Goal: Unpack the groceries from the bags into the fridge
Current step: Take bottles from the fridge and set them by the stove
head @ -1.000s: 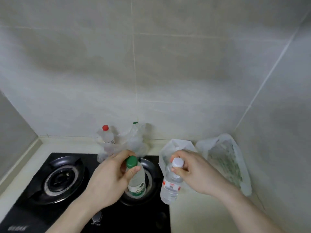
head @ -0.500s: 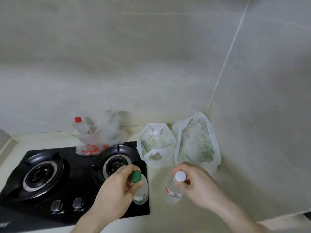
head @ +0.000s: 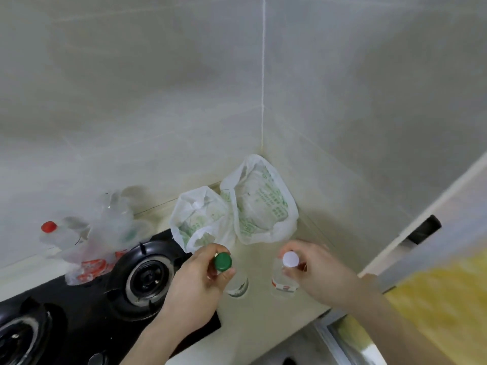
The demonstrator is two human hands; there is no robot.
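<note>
My left hand [head: 195, 288] grips a clear bottle with a green cap [head: 223, 262] by its neck, above the counter beside the hob. My right hand [head: 320, 275] holds a clear bottle with a white cap [head: 290, 259] and a red label, also by the neck. Behind them, in the wall corner, stand two white plastic bags with green print, the smaller bag [head: 200, 219] on the left and the larger bag [head: 259, 204] on the right, both open. A clear bag [head: 105, 233] at the back left holds more bottles, one with a red cap [head: 49, 227].
A black gas hob [head: 79, 312] with two burners fills the lower left. The beige counter [head: 263, 322] ends at a front edge near my right forearm. Tiled walls meet in the corner behind the bags. A white door with a dark handle [head: 424, 229] and a yellow surface are at right.
The view has swung to the right. Both hands have carried their bottles right, off the hob and over the bare counter, nearer the counter's front edge.
</note>
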